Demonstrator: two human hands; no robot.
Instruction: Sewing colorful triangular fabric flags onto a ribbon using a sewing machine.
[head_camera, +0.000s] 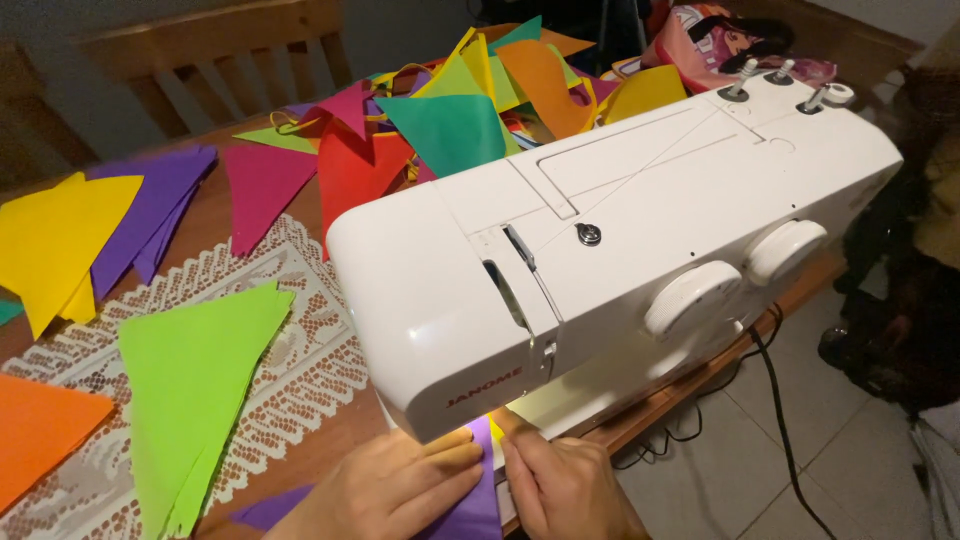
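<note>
Down at the bottom edge, both hands are partly cut off by the frame, and the needle area is hidden under the overhanging head of the white sewing machine (620, 240). The left hand (395, 490) lies flat and open, fingers stretched together, pressing on a purple fabric piece (478, 505) that runs in under the machine. The right hand (565, 490) sits just beside it, fingers loosely curled with the tips on the same purple piece near the lit gap; it seems to pinch the fabric's edge, though the grip is hard to make out. Only a narrow strip of the purple piece shows between and below the hands.

A small line of red lettering sits low on the machine's front face, and two round white dials (735, 275) stand on its right side. A black cord (780, 420) drops from the table edge to the tiled floor.

Left of the hands, a lime green triangle (195, 390) lies on a white lace runner (310, 350), with an orange triangle (40, 425) cut off at the left edge. Yellow (60, 240) and purple (150, 205) triangles lie further back, near a heap of mixed pennants (450, 110).
</note>
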